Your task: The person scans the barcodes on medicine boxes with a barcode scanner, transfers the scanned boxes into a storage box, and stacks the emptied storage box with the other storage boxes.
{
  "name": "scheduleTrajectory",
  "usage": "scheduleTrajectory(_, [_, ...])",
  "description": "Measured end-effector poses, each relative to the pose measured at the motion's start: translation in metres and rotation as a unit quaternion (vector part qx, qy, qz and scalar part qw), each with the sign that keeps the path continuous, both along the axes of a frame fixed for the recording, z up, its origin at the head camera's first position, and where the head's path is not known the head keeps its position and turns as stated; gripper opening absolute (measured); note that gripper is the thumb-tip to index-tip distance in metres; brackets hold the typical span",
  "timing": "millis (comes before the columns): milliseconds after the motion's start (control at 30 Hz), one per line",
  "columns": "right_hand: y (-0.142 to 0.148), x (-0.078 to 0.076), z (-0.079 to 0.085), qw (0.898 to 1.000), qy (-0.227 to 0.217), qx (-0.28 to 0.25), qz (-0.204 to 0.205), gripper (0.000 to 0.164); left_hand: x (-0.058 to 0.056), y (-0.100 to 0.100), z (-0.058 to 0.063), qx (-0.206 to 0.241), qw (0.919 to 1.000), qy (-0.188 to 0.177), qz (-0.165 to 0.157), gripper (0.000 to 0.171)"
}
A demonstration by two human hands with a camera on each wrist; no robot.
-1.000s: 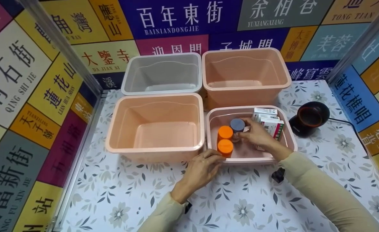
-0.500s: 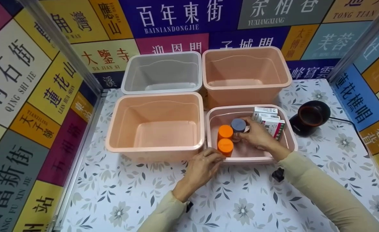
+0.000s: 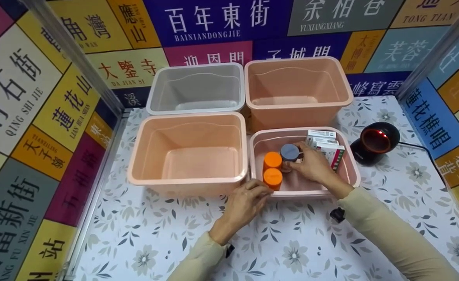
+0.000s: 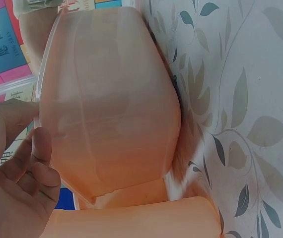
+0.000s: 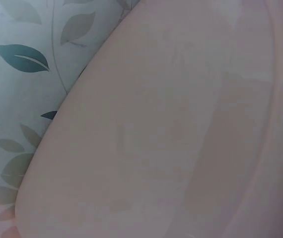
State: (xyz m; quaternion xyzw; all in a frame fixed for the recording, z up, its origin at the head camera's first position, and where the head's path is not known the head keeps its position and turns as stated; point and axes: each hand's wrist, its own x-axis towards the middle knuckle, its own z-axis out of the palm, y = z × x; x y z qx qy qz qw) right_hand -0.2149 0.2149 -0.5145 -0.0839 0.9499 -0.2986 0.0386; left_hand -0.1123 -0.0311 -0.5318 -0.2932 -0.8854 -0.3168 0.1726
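Note:
In the head view my right hand [image 3: 316,166] reaches into the low pink bin [image 3: 305,193] at the front right. Its fingers and thumb grip a bottle with a grey cap [image 3: 289,152]; much of the bottle's body is hidden. Just left of it stand two bottles with orange caps, the rear bottle [image 3: 272,160] and the front bottle [image 3: 272,178]. Several white medicine boxes [image 3: 328,149] lean at the bin's right side. My left hand [image 3: 241,205] holds the bin's front-left rim; the left wrist view shows the left hand [image 4: 22,183] pinching it. The right wrist view has only bin wall [image 5: 146,124] and tablecloth.
A larger peach bin [image 3: 200,164] stands at the left. Behind are a grey bin [image 3: 204,88] and another peach bin [image 3: 297,88]. To the right sits a black cup-shaped device [image 3: 375,146] with red lights inside and a cable. Printed panels [image 3: 223,23] wall in the table.
Red lights now show inside the black device, which was dark before. The grey-capped bottle has shifted very slightly right. My hands stay almost where they were.

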Motion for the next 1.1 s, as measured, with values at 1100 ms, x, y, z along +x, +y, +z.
scheduleTrajectory(1100, [0.017,0.016,0.024,0.996,0.031,-0.059,-0.06,0.065,0.0,0.002,-0.004,0.013,0.9998,0.016,0.006,0.011])
